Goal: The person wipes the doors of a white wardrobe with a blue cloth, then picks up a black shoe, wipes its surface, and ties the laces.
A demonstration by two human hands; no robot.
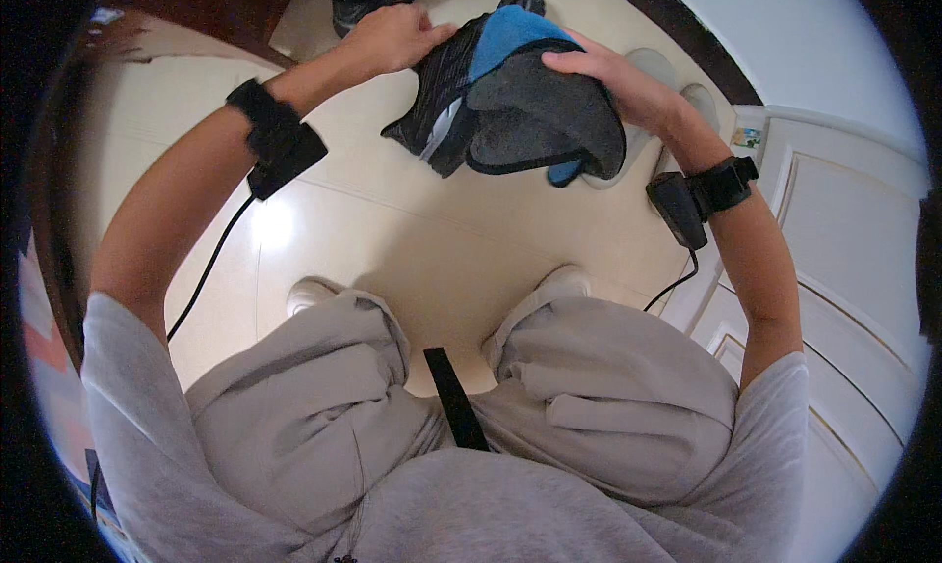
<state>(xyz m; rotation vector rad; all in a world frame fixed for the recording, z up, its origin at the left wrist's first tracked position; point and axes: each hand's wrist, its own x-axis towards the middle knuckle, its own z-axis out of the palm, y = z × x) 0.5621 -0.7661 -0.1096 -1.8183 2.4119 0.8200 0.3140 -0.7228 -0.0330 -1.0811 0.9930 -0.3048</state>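
A soft fabric item in dark grey, blue and black hangs between my hands above the floor; its exact kind is unclear. Its left part is black and ribbed, with a white strip like a label at the lower edge. My left hand grips the upper left edge, thumb against the black cloth. Across from it, my right hand holds the right side, with the thumb over the grey face and the other fingers hidden behind. Each wrist wears a black strapped device with a cable.
Pale shoes or slippers stand on the tiled floor beyond my right hand. A black object lies at the top. White panelled cabinet doors line the right side, and dark brown furniture stands upper left.
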